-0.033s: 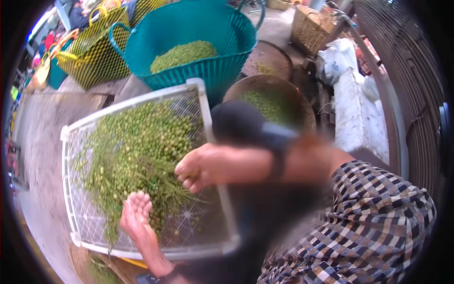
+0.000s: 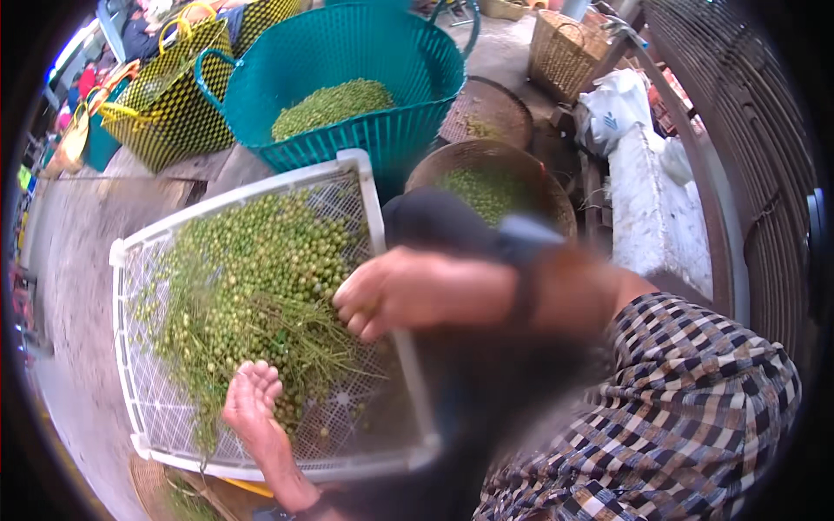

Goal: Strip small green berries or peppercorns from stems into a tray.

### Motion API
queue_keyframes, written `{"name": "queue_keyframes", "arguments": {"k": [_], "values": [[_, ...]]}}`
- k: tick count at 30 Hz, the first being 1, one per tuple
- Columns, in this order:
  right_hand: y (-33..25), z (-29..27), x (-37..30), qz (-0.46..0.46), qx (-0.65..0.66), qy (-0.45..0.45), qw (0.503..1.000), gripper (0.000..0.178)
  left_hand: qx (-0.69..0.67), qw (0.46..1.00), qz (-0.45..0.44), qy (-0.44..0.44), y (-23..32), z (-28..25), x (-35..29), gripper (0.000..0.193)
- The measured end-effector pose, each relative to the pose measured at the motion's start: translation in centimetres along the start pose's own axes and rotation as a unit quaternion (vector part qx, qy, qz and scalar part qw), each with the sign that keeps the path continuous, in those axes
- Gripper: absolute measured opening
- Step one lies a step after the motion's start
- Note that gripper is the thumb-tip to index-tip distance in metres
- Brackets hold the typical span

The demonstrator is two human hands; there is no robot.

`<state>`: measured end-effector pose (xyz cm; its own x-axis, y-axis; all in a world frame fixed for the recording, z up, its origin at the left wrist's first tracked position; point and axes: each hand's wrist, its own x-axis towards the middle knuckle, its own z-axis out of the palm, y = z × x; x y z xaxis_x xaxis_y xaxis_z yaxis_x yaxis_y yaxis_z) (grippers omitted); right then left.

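A white mesh tray (image 2: pixel 156 408) is in front of me, heaped with small round green berries (image 2: pixel 261 239). Thin green stems (image 2: pixel 317 334) lie tangled among them. My left hand (image 2: pixel 252 404) is over the tray's near side, palm turned up, fingers loosely cupped and apart, with nothing visible in it. Above the tray's right part is my right hand (image 2: pixel 382 291), knuckles up and fingers curled together. Whatever its fingers may hold is hidden and blurred.
Beyond the tray stands a large teal basket (image 2: pixel 417 130) with more green berries inside. A round woven basket (image 2: pixel 443 161) of berries sits to its right. Black-and-yellow bags (image 2: pixel 174 122) are at the far left. A tan wicker basket (image 2: pixel 560 56) and white block (image 2: pixel 651 208) stand right.
My right hand has shifted slightly to the right, away from the heap's middle. My left hand has dropped a little nearer to me, still palm up.
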<state>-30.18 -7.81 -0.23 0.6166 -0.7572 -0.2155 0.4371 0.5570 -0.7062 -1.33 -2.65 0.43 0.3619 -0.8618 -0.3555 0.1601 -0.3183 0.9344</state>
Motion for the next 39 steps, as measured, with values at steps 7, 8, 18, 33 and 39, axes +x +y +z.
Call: {"name": "queue_keyframes", "arguments": {"k": [7, 8, 18, 33, 39], "values": [[-17.3, -17.6, -8.0, -0.27, -0.588, 0.298, 0.702, 0.011, 0.309, 0.921, 0.215, -0.105, -4.3, -0.5, 1.0, 0.02], [-17.0, -19.1, -10.3, -0.27, -0.316, 0.446, 0.793, 0.013, 0.32, 0.917, 0.217, -0.097, -4.1, -0.5, 1.2, 0.017], [-5.6, 0.5, 3.4, -0.161, -0.504, 0.052, 0.847, 0.015, 0.323, 0.932, 0.146, -0.077, -7.3, -0.5, 2.8, 0.029], [6.4, 3.8, 16.2, 0.033, -0.75, 0.185, 0.634, 0.024, 0.286, 0.946, 0.095, -0.122, -7.7, -1.7, 2.1, 0.009], [0.7, 3.5, 14.1, 0.042, -0.498, 0.19, 0.845, 0.015, 0.221, 0.969, 0.014, -0.113, -6.5, -2.6, 1.8, 0.011]]}}
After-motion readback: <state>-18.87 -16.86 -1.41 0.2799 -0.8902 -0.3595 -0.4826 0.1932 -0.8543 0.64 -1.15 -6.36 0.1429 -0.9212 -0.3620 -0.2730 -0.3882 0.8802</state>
